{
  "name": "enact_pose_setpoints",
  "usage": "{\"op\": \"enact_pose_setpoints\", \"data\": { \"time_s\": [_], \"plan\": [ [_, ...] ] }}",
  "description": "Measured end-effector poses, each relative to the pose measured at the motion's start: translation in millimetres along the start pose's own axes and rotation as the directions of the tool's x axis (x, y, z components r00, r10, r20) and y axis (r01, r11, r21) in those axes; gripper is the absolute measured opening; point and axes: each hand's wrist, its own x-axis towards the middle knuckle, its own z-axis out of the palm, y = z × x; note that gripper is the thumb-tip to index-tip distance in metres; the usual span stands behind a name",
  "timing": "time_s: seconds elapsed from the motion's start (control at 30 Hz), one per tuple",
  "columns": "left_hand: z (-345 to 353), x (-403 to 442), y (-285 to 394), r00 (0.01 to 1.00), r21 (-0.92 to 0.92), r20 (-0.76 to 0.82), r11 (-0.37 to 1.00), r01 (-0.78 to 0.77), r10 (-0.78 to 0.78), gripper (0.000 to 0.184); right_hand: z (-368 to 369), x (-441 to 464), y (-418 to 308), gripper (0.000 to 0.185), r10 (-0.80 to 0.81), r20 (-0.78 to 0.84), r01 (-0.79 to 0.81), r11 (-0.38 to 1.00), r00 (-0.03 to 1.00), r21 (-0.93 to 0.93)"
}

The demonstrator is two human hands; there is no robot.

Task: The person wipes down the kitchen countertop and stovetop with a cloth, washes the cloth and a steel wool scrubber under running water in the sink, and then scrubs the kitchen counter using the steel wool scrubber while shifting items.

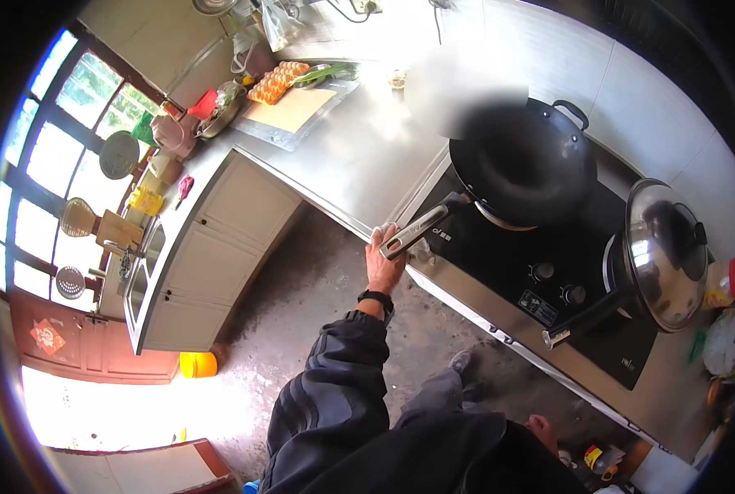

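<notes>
My left hand [383, 262] is at the stove-side edge of the counter, under the end of the wok handle [417, 229]. Its fingers are closed on what looks like a pale cloth [422, 252], part of which shows beneath the handle. The handle crosses over the hand and hides some fingers. A black wok [540, 169] sits on the left burner of the black gas stove [511, 257]. My right hand [541, 431] hangs low beside my dark jacket, largely hidden, and its fingers cannot be made out.
A second pan with a shiny lid [660, 263] stands on the right burner, its handle pointing toward me. Eggs [278, 82] and a cutting board [293, 114] lie on the far counter. A sink [147, 255] lies left. A yellow bucket [198, 365] stands on the floor.
</notes>
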Motion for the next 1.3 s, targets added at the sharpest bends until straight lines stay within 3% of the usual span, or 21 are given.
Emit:
{"op": "enact_pose_setpoints", "data": {
  "time_s": [0.2, 0.3, 0.37, 0.5, 0.57, 0.6, 0.67, 0.7, 0.77, 0.83, 0.93, 1.07, 1.17, 1.3],
  "plan": [
    [-8, 3, -1, 0.996, -0.067, -0.066, 0.996, -0.06, 0.056, 0.046, 15, -6, -18, 0.028, -0.015, 0.009, 0.016, 0.994, 1.0, -0.107],
    [-28, -1, 3, 0.991, -0.232, -0.103, 0.967, -0.108, 0.086, 0.036, 17, 18, 11, 0.028, 0.046, 0.013, -0.048, 0.983, 0.999, 0.178],
    [-41, 3, -3, 0.994, -0.345, -0.052, 0.933, -0.104, 0.092, 0.036, 29, 21, 8, 0.029, -0.126, -0.03, 0.12, 0.98, 0.992, -0.162],
    [-53, 18, -23, 0.971, -0.544, 0.074, 0.825, -0.152, 0.227, 0.028, 84, 23, -11, 0.034, -0.378, 0.045, 0.323, 0.716, 0.925, -0.619],
    [-45, 30, -37, 0.981, -0.64, 0.1, 0.766, -0.064, 0.166, 0.031, 121, 10, -52, 0.033, -0.201, -0.017, 0.182, 0.916, 0.979, -0.357],
    [-42, 44, -39, 0.989, -0.675, 0.132, 0.736, 0.043, 0.063, 0.033, 139, 3, -73, 0.033, -0.099, -0.054, 0.085, 0.971, 0.994, -0.223],
    [-41, 86, -32, 0.964, -0.713, 0.235, 0.652, 0.256, -0.122, 0.037, 162, -11, -101, 0.036, 0.156, -0.131, -0.156, 0.988, 0.979, 0.012],
    [-30, 107, -30, 0.941, -0.748, 0.304, 0.575, 0.332, -0.148, 0.036, 166, -17, -101, 0.035, 0.168, -0.136, -0.169, 0.986, 0.976, 0.003],
    [-18, 148, -13, 0.991, -0.793, 0.099, 0.595, 0.133, -0.089, 0.032, 173, -19, -97, 0.035, 0.178, -0.138, -0.182, 0.983, 0.974, -0.015],
    [10, 164, -3, 0.962, -0.763, 0.273, 0.61, 0.213, 0.006, 0.029, 175, -22, -94, 0.036, 0.193, -0.164, -0.198, 0.98, 0.968, -0.02],
    [19, 145, 4, 0.979, -0.584, -0.012, 0.793, -0.172, 0.204, 0.03, 180, -26, -90, 0.037, 0.187, -0.19, -0.188, 0.982, 0.964, 0.011],
    [0, 110, -8, 0.977, -0.556, 0.048, 0.818, -0.148, 0.209, 0.029, 201, -35, -86, 0.036, 0.206, -0.226, -0.187, 0.977, 0.952, 0.104],
    [-22, 79, -22, 0.971, -0.547, 0.064, 0.822, -0.159, 0.231, 0.028, 213, -23, -53, 0.035, 0.106, -0.215, -0.103, 0.994, 0.971, 0.022],
    [-36, 49, -32, 0.96, -0.595, 0.138, 0.795, -0.116, 0.244, 0.033, 223, -31, -95, 0.04, 0.12, -0.214, -0.111, 0.992, 0.969, 0.054]
  ]
}}
